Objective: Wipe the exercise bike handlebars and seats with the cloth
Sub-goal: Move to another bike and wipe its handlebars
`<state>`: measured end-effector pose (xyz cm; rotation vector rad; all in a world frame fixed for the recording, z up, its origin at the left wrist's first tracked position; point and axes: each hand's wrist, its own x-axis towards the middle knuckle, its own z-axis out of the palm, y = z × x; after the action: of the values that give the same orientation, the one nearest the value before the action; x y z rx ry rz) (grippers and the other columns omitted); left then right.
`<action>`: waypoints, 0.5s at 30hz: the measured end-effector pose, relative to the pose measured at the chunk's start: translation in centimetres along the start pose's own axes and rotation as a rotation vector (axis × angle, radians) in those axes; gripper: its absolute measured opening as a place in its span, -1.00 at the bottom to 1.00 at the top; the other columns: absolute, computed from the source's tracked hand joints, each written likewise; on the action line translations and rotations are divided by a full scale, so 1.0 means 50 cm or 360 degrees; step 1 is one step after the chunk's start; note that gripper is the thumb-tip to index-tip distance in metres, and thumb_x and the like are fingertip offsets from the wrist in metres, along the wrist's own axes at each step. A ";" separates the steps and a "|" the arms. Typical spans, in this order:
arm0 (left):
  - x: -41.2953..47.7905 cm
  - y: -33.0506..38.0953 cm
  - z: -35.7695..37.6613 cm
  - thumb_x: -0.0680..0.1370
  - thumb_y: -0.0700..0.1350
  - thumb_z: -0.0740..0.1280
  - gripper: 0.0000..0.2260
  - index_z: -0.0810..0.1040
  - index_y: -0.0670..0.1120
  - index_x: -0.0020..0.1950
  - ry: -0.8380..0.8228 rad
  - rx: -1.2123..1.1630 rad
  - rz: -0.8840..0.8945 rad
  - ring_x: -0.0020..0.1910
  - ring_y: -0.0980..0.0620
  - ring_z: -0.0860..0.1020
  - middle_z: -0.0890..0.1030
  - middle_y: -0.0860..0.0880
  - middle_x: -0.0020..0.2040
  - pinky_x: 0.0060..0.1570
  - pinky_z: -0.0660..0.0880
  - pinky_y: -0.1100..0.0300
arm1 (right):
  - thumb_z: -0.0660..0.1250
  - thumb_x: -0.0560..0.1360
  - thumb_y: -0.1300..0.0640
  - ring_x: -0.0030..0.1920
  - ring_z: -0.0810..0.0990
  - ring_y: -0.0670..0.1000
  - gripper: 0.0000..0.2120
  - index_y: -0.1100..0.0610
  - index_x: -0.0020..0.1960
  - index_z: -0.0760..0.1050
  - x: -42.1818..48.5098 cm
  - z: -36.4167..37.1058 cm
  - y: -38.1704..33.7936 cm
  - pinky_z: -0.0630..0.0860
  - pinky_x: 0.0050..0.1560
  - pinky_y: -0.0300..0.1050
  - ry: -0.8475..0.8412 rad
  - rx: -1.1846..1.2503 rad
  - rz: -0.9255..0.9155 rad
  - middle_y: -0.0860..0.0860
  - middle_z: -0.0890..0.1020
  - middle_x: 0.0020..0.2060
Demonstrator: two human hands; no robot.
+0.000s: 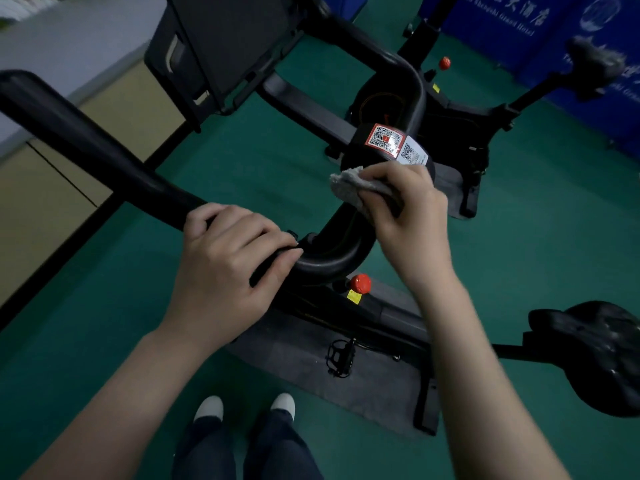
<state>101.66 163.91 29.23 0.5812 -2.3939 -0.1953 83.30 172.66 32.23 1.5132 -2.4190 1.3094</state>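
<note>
The left hand (228, 261) is gripping the thick black padded handlebar (86, 140) of the near exercise bike. Its fingers are curling over the bar just where the long straight arm is meeting the curved centre loop. The right hand (405, 209) is holding a small crumpled grey terry cloth (348, 187) — fingers and thumb closing round it — and is keeping it against the black bar at the middle of the handlebars. The cloth is sitting just below a red QR-code sticker (384, 138) and a white QR-code sticker (414, 154).

Below the loop, a round red knob (360, 283) is standing out from the frame, with a small yellow label (354, 296) just beside it. The bike's black moulded saddle (595, 355) is lying at the right edge, well apart from both hands. A dark grey floor mat (374, 386) is lying under the bike on the green floor (242, 161), and a black pedal (341, 356) is showing above it.

Farther back, a second black bike is standing before a blue banner with white lettering (502, 19) — its saddle (592, 69) is blurred.
</note>
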 end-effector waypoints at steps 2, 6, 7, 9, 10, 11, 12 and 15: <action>-0.001 -0.001 -0.001 0.59 0.02 0.25 -0.77 0.66 -0.03 -0.10 -0.0007 -0.0012 -0.0006 -0.10 0.04 0.54 0.61 0.10 -0.15 0.12 0.16 0.16 | 0.37 0.44 0.31 -0.02 0.52 0.01 -0.83 0.15 0.00 0.59 0.016 -0.019 0.003 0.37 -0.02 -0.32 -0.0281 -0.0082 -0.0098 -0.26 0.48 -0.21; 0.001 0.000 -0.003 0.59 0.03 0.25 -0.76 0.66 -0.04 -0.11 -0.0009 -0.0020 -0.0023 -0.09 0.04 0.55 0.62 0.09 -0.16 0.14 0.15 0.17 | 0.37 0.46 0.30 -0.08 0.50 0.01 -0.87 0.19 0.01 0.58 0.077 -0.042 0.001 0.31 -0.09 -0.29 -0.0770 -0.0308 -0.0314 -0.01 0.56 -0.16; 0.001 0.000 -0.003 0.59 0.03 0.25 -0.76 0.66 -0.04 -0.11 -0.0012 -0.0023 -0.0025 -0.09 0.05 0.55 0.62 0.09 -0.16 0.14 0.15 0.17 | 0.35 0.47 0.30 -0.06 0.51 0.05 -0.87 0.22 0.01 0.58 0.097 -0.039 -0.001 0.32 -0.08 -0.25 -0.0851 -0.0411 -0.0382 0.03 0.58 -0.15; 0.001 0.000 -0.003 0.59 0.03 0.25 -0.77 0.65 -0.03 -0.11 -0.0017 -0.0025 -0.0023 -0.09 0.05 0.54 0.62 0.10 -0.16 0.15 0.15 0.18 | 0.33 0.47 0.29 -0.01 0.53 0.12 -0.84 0.22 0.03 0.58 0.128 -0.026 -0.006 0.37 -0.03 -0.14 -0.0962 -0.0644 -0.0530 0.11 0.62 -0.11; 0.000 0.000 -0.004 0.59 0.03 0.25 -0.77 0.65 -0.03 -0.11 -0.0017 -0.0029 -0.0020 -0.09 0.05 0.54 0.62 0.10 -0.16 0.15 0.15 0.18 | 0.32 0.47 0.27 0.02 0.53 0.14 -0.82 0.19 0.05 0.59 0.140 -0.020 -0.010 0.39 -0.01 -0.08 -0.1022 -0.0759 -0.0586 0.13 0.63 -0.09; 0.000 0.000 -0.003 0.59 0.02 0.26 -0.77 0.65 -0.03 -0.11 -0.0014 -0.0033 -0.0016 -0.09 0.05 0.54 0.62 0.10 -0.16 0.15 0.15 0.18 | 0.31 0.47 0.24 0.03 0.54 0.14 -0.80 0.15 0.07 0.59 0.149 -0.015 -0.015 0.41 0.01 -0.05 -0.1106 -0.0872 -0.0620 0.12 0.63 -0.07; 0.000 0.000 -0.003 0.59 0.02 0.26 -0.77 0.65 -0.03 -0.11 -0.0009 -0.0035 -0.0015 -0.09 0.05 0.54 0.62 0.10 -0.16 0.15 0.16 0.17 | 0.30 0.47 0.22 0.04 0.55 0.14 -0.78 0.11 0.09 0.59 0.156 -0.011 -0.021 0.43 0.01 -0.05 -0.1214 -0.0974 -0.0637 0.11 0.64 -0.05; 0.000 0.001 -0.004 0.59 0.02 0.27 -0.78 0.65 -0.04 -0.11 0.0007 -0.0036 -0.0010 -0.09 0.03 0.55 0.62 0.08 -0.16 0.14 0.19 0.13 | 0.32 0.46 0.17 0.00 0.58 0.15 -0.77 0.04 0.11 0.58 0.173 0.000 -0.039 0.49 0.03 -0.03 -0.1514 -0.1101 -0.0631 0.07 0.66 -0.06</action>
<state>101.78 163.94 29.39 0.5783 -2.3828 -0.2234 80.10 165.89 36.96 2.4360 -2.2741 -0.4238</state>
